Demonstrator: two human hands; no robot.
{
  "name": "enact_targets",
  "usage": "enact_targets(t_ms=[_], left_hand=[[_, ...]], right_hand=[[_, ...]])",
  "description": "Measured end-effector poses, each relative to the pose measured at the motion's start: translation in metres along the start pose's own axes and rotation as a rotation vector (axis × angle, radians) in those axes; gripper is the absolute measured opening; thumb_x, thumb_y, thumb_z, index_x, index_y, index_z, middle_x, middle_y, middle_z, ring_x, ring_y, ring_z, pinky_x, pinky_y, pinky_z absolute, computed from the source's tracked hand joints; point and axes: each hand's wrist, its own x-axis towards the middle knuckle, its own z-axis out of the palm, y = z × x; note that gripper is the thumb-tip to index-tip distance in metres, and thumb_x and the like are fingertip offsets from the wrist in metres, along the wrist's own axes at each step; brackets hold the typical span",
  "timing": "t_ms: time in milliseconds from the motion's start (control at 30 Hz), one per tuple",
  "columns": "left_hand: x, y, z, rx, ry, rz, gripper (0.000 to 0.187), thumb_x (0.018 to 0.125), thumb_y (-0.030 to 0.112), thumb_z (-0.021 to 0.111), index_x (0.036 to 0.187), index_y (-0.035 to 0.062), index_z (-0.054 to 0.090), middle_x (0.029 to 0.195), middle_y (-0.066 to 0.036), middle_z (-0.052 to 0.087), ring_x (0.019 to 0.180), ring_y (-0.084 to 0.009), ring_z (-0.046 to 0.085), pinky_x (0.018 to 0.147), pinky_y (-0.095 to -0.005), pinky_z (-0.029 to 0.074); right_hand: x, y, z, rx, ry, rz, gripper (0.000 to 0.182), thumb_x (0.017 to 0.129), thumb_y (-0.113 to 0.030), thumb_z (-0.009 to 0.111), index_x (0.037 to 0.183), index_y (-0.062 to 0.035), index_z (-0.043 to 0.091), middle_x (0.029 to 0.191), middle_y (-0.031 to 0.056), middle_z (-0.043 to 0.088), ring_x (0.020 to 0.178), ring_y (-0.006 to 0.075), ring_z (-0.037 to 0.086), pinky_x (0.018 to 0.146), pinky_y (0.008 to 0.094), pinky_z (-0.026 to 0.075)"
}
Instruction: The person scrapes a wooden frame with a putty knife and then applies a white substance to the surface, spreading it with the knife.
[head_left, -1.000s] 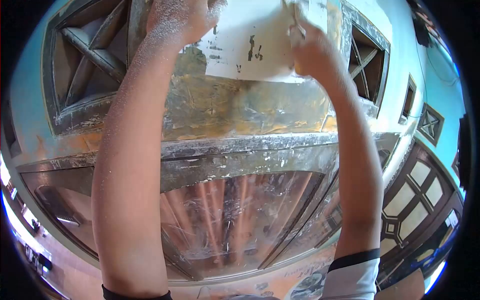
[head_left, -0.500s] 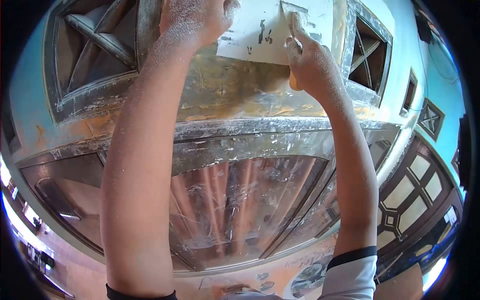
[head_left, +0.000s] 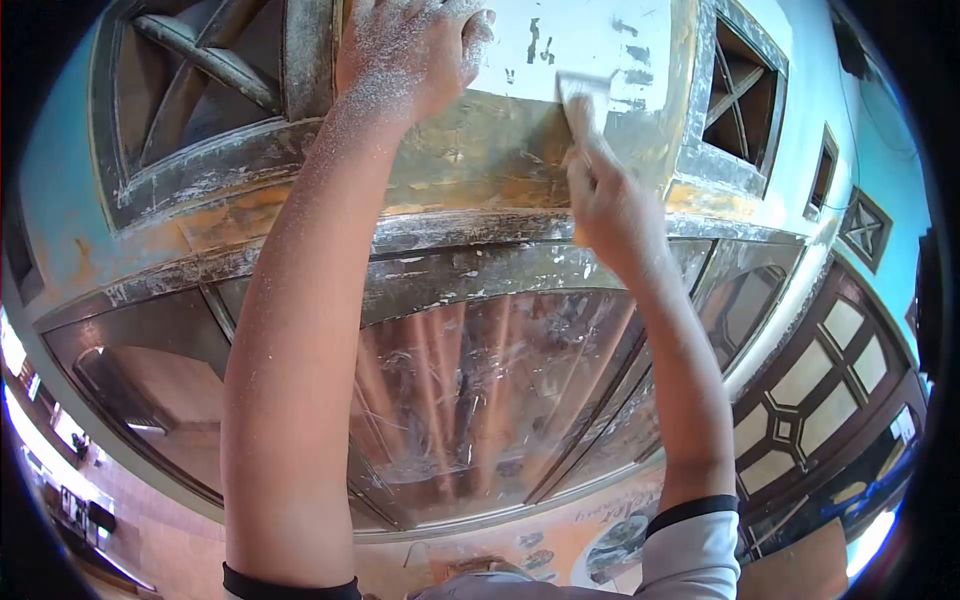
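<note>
My right hand [head_left: 612,205] is wrapped round a scraper [head_left: 583,95], its index finger stretched along it toward the broad blade. A bit of orange handle shows below the fist. The blade lies near the lower edge of a white patch [head_left: 575,40] with dark marks, on a worn brown panel [head_left: 480,150]. My left hand [head_left: 415,50], covered in white dust, rests at the panel's upper left beside the white patch. Its thumb stands apart and its fingers point upward, their tips cut off by the top of the view.
Weathered openings with crossed bars flank the panel, left [head_left: 200,70] and right [head_left: 738,95]. Below runs a chipped ledge [head_left: 480,228] over dusty glass [head_left: 480,400] with reddish folds behind it. A panelled door [head_left: 810,400] stands at the right, along a turquoise wall [head_left: 885,130].
My right hand and the scraper have moved down the panel, and the blade now shows fully. My left hand sits slightly lower and further right in view. The view has shifted a little.
</note>
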Motion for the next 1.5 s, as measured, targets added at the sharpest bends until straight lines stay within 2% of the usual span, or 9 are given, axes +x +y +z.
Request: enact_targets(t_ms=[33, 100, 233, 333, 433, 500, 833, 1167, 1500], left_hand=[[-0.001, 0.001, 0.000, 0.002, -0.003, -0.004, 0.054, 0.102, 0.028, 0.051, 0.154, 0.0144, 0.048, 0.167, -0.005, 0.035, 0.157, -0.0274, 0.023, 0.129, -0.0510, 0.015], [-0.002, 0.001, -0.001, 0.007, -0.004, -0.010, 0.054, 0.102, 0.027, 0.050, 0.154, 0.0145, 0.048, 0.167, -0.005, 0.035, 0.157, -0.0274, 0.023, 0.129, -0.0511, 0.015], [0.000, 0.002, -0.005, 0.018, -0.027, -0.012, 0.054, 0.102, 0.027, 0.050, 0.154, 0.0145, 0.048, 0.167, -0.005, 0.035, 0.157, -0.0270, 0.023, 0.129, -0.0511, 0.014], [-0.001, 0.002, -0.003, 0.007, 0.001, -0.004, 0.052, 0.102, 0.027, 0.050, 0.153, 0.0145, 0.049, 0.166, -0.005, 0.036, 0.156, -0.0267, 0.024, 0.129, -0.0512, 0.015], [-0.003, 0.001, 0.001, 0.015, 0.038, -0.011, 0.051, 0.102, 0.027, 0.051, 0.151, 0.0145, 0.051, 0.166, -0.005, 0.036, 0.156, -0.0263, 0.025, 0.129, -0.0513, 0.015], [-0.002, 0.001, 0.000, 0.016, 0.029, -0.007, 0.051, 0.102, 0.027, 0.051, 0.151, 0.0146, 0.051, 0.166, -0.005, 0.037, 0.156, -0.0262, 0.025, 0.129, -0.0513, 0.015], [-0.002, 0.004, -0.003, -0.012, 0.040, -0.016, 0.050, 0.101, 0.026, 0.052, 0.149, 0.0143, 0.053, 0.163, -0.005, 0.040, 0.155, -0.0263, 0.027, 0.128, -0.0512, 0.017], [-0.002, 0.004, -0.001, 0.002, 0.034, -0.006, 0.049, 0.102, 0.027, 0.051, 0.149, 0.0137, 0.053, 0.163, -0.005, 0.040, 0.155, -0.0265, 0.028, 0.128, -0.0508, 0.017], [-0.004, -0.001, 0.005, -0.008, 0.079, 0.000, 0.050, 0.101, 0.027, 0.052, 0.149, 0.0138, 0.054, 0.162, -0.007, 0.041, 0.154, -0.0274, 0.029, 0.128, -0.0508, 0.018]], right_hand=[[-0.015, -0.003, 0.007, 0.012, 0.015, 0.012, 0.055, 0.109, -0.032, 0.044, 0.162, -0.0201, 0.032, 0.073, 0.0193, 0.072, 0.064, 0.0411, 0.070, 0.062, 0.0526, 0.057], [-0.019, -0.015, -0.004, 0.022, -0.068, 0.104, 0.051, 0.106, -0.026, 0.051, 0.155, -0.0177, 0.045, 0.096, 0.0115, 0.077, 0.080, 0.0407, 0.073, 0.071, 0.0510, 0.056], [-0.003, -0.007, 0.000, 0.031, -0.045, 0.131, 0.053, 0.106, -0.027, 0.050, 0.157, -0.0191, 0.042, 0.095, 0.0120, 0.077, 0.079, 0.0416, 0.072, 0.072, 0.0522, 0.056], [-0.016, -0.010, 0.006, 0.026, -0.119, 0.134, 0.059, 0.108, -0.032, 0.044, 0.163, -0.0213, 0.027, 0.083, 0.0196, 0.074, 0.077, 0.0410, 0.073, 0.072, 0.0557, 0.056], [-0.015, -0.014, 0.007, 0.036, -0.014, 0.083, 0.056, 0.108, -0.031, 0.046, 0.161, -0.0206, 0.033, 0.083, 0.0208, 0.074, 0.074, 0.0429, 0.072, 0.070, 0.0565, 0.056], [-0.005, -0.022, -0.004, 0.029, -0.069, 0.191, 0.048, 0.107, -0.032, 0.050, 0.153, -0.0191, 0.048, 0.084, 0.0220, 0.073, 0.077, 0.0457, 0.070, 0.070, 0.0545, 0.055], [-0.006, -0.023, 0.004, 0.144, -0.013, 0.164, 0.050, 0.107, -0.032, 0.050, 0.156, -0.0212, 0.045, 0.098, 0.0185, 0.075, 0.085, 0.0453, 0.071, 0.075, 0.0524, 0.055], [-0.017, -0.037, 0.013, 0.098, 0.015, 0.156, 0.049, 0.107, -0.034, 0.050, 0.154, -0.0228, 0.048, 0.079, 0.0230, 0.071, 0.078, 0.0476, 0.070, 0.071, 0.0541, 0.055], [-0.011, -0.044, 0.010, 0.089, -0.008, 0.183, 0.046, 0.107, -0.036, 0.050, 0.150, -0.0211, 0.053, 0.081, 0.0239, 0.071, 0.081, 0.0469, 0.070, 0.073, 0.0546, 0.054]])
